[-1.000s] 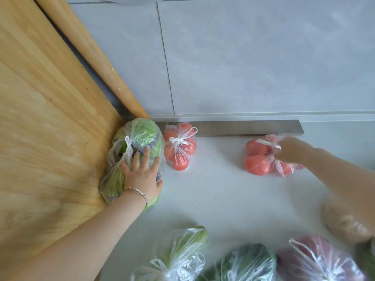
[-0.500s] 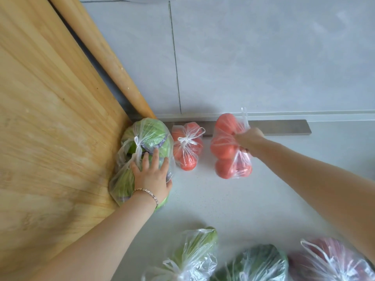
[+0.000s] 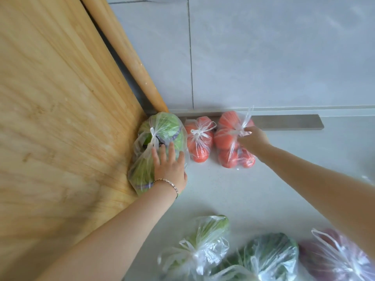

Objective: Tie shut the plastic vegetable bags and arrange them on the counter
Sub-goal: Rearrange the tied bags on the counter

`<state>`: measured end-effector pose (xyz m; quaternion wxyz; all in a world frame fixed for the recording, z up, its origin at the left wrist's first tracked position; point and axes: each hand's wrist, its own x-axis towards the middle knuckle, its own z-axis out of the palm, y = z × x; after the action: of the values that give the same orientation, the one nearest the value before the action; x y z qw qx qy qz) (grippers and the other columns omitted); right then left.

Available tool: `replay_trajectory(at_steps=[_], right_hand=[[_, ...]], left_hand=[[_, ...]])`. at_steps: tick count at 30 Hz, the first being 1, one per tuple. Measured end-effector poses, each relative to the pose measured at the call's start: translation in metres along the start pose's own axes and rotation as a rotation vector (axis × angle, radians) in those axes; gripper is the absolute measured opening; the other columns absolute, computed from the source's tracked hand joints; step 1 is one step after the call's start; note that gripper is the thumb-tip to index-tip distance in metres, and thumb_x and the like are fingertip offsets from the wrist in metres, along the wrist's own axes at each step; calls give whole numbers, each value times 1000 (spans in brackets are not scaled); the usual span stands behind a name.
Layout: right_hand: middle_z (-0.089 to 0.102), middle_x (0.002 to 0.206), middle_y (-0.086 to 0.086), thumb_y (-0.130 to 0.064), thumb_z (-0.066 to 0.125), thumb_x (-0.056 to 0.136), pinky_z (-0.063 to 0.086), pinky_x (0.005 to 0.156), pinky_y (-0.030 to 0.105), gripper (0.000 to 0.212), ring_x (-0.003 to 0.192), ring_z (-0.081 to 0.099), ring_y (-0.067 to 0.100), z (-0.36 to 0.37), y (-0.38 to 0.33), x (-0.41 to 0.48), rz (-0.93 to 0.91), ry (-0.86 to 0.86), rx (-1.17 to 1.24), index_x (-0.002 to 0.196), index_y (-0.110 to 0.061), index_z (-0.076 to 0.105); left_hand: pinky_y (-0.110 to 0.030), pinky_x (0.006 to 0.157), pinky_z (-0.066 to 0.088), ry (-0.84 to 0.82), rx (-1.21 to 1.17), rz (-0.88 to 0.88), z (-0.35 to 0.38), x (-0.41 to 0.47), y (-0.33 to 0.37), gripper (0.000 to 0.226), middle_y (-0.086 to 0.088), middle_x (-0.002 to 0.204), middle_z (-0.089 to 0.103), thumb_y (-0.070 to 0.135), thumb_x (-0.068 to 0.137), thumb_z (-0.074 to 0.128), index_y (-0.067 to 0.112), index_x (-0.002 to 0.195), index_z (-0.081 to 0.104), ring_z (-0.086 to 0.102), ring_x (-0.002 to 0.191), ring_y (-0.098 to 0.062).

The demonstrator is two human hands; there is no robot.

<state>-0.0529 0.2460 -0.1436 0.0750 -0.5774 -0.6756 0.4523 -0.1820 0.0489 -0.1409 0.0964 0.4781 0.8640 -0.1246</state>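
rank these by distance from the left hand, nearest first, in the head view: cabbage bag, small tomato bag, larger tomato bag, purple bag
1. cabbage bag: touched by the left hand, beside the wooden board.
2. small tomato bag: just to its right.
3. larger tomato bag: further right, gripped by the right hand.
4. purple bag: bottom right corner, farthest.

Cut-off & covered bits, counter (image 3: 233, 191)

3 bags at the near edge run off frame bottom: pale-green bag (image 3: 205, 238), dark-green bag (image 3: 272, 254), reddish bag (image 3: 336, 258), the last also clipped at right, contents too blurred to name. Left hand (image 3: 169, 169) covers part of the cabbage bag (image 3: 162, 126). Right hand (image 3: 253, 139): fingertips lost in the tie of the larger tomato bag (image 3: 227, 138), which hides part of the metal strip (image 3: 288, 122) along the back edge.
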Motion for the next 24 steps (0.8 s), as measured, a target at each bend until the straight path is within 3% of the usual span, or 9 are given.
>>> replay_trajectory(at_steps=[3, 6, 9, 11, 13, 17, 21, 24], right_hand=[[63, 108, 11, -11, 57, 84, 46, 77, 28, 29, 88, 58, 23, -12, 14, -57, -200, -127, -263, 112, -5, 60], [64, 110, 2, -33, 62, 84, 39, 80, 19, 33, 87, 54, 11, -22, 39, -111, -287, -437, -552, 113, -19, 59], [54, 119, -7, -57, 68, 69, 40, 94, 27, 62, 103, 50, 9, -23, 76, -157, -273, -746, -733, 121, -33, 46], [41, 133, -6, -60, 70, 63, 32, 106, 37, 80, 120, 39, 14, -15, 108, -181, -309, -840, -908, 130, -33, 37], [34, 139, 0, -55, 70, 66, 26, 110, 41, 84, 127, 31, 21, -4, 136, -200, -413, -821, -1098, 136, -26, 32], [40, 136, 7, -36, 61, 82, 34, 104, 38, 56, 125, 37, 25, 12, 160, -213, -613, -621, -1217, 132, -20, 41], [58, 119, 2, -26, 50, 90, 45, 89, 34, 27, 113, 55, 25, 11, 155, -213, -552, -483, -1118, 116, -19, 50], [63, 109, 5, -32, 50, 88, 45, 78, 30, 23, 103, 59, 26, 4, 130, -218, -367, -395, -912, 107, -19, 53]], left_hand=[[-49, 116, -2, -35, -103, 102, -8, -35, 22, 62, -14, 155, 0, 34, 90, 44, 16, 143, 17, 1, 143, -34], [-41, 107, 29, -204, -175, 249, -6, -77, 41, 56, -12, 144, 31, 46, 88, 42, 14, 133, 31, 32, 131, -29], [-39, 98, 40, -541, -174, 221, 3, -117, 49, 72, -5, 134, 41, 59, 77, 51, 21, 134, 29, 44, 122, -28], [-39, 95, 42, -590, -71, 213, 16, -137, 50, 72, -5, 132, 42, 53, 78, 54, 20, 135, 27, 46, 120, -28], [-38, 90, 44, -485, -67, 189, 30, -148, 48, 50, -6, 126, 49, 37, 87, 48, 17, 130, 33, 52, 114, -28], [-35, 76, 45, -285, -321, 86, 47, -156, 37, 17, -11, 105, 63, 25, 90, 41, 13, 103, 44, 59, 99, -33], [-31, 59, 30, -63, -656, -66, 45, -154, 19, 14, -8, 71, 54, 19, 88, 45, 13, 76, 41, 55, 80, -35], [-31, 58, 28, 39, -777, -211, 44, -159, -2, 14, -2, 59, 42, 13, 86, 47, 10, 73, 43, 49, 71, -33]])
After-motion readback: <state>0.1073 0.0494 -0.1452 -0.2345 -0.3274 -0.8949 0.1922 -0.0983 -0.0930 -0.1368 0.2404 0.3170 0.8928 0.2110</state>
